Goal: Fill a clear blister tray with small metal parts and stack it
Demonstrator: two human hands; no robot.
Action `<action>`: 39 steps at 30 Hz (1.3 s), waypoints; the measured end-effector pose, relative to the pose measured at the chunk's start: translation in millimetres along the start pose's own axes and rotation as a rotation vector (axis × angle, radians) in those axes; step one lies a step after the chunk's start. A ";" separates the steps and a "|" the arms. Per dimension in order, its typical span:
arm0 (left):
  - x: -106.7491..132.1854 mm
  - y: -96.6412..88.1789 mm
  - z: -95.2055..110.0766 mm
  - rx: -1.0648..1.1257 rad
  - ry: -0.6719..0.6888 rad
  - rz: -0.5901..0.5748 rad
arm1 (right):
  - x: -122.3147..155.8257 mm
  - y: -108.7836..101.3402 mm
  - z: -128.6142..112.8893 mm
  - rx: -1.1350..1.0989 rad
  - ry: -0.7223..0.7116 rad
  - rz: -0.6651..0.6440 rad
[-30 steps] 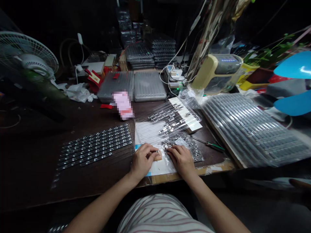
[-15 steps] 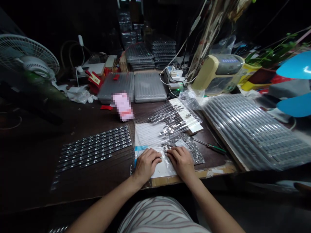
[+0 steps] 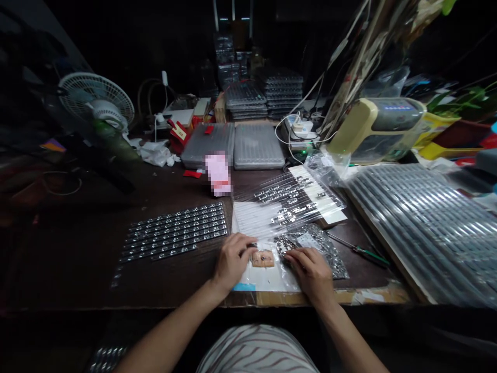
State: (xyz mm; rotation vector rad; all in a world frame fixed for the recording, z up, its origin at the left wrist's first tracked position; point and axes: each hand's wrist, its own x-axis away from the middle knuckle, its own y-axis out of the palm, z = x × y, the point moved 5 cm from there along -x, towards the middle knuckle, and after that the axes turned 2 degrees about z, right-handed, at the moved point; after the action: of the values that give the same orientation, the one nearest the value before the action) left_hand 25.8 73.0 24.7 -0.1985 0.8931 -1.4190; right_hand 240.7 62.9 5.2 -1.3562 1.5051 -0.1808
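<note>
My left hand (image 3: 232, 257) rests on the white sheet (image 3: 267, 274) near the table's front edge, fingers curled and pinched at a clear plastic strip. A small tan block (image 3: 263, 258) with a dark metal part on it lies uncovered between my hands. My right hand (image 3: 308, 267) sits beside it, fingers curled over a pile of small metal parts (image 3: 318, 242) in a clear bag. What the right fingers pinch is too small to make out. Clear strips loaded with metal parts (image 3: 289, 202) fan out just beyond my hands.
Rows of filled strips (image 3: 176, 233) lie on the dark table to the left. A green-handled screwdriver (image 3: 363, 250) lies right of the bag. A large tray of strips (image 3: 427, 223) fills the right side. A fan (image 3: 97, 103), stacked trays (image 3: 256, 93) and a beige machine (image 3: 378, 127) stand behind.
The view has swung left and down. My hands drew slightly apart, uncovering the tan block between them; the left hand moved up to the strip's edge.
</note>
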 end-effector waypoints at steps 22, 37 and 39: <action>-44.8 -57.6 -38.0 -0.366 0.088 0.100 | -13.1 39.1 -47.5 -0.098 -0.018 -0.124; -134.5 12.7 -43.5 -0.098 -0.185 -0.031 | -11.7 20.4 -37.9 0.172 -0.048 -0.157; -111.1 0.8 -44.0 0.154 -0.249 -0.076 | -6.6 10.3 -28.8 0.267 -0.095 -0.146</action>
State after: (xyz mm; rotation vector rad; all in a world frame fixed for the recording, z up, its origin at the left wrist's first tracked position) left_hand 9.7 190.3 40.7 -0.2883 0.5744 -1.4896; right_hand 211.3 57.3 14.4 -1.2411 1.2545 -0.3903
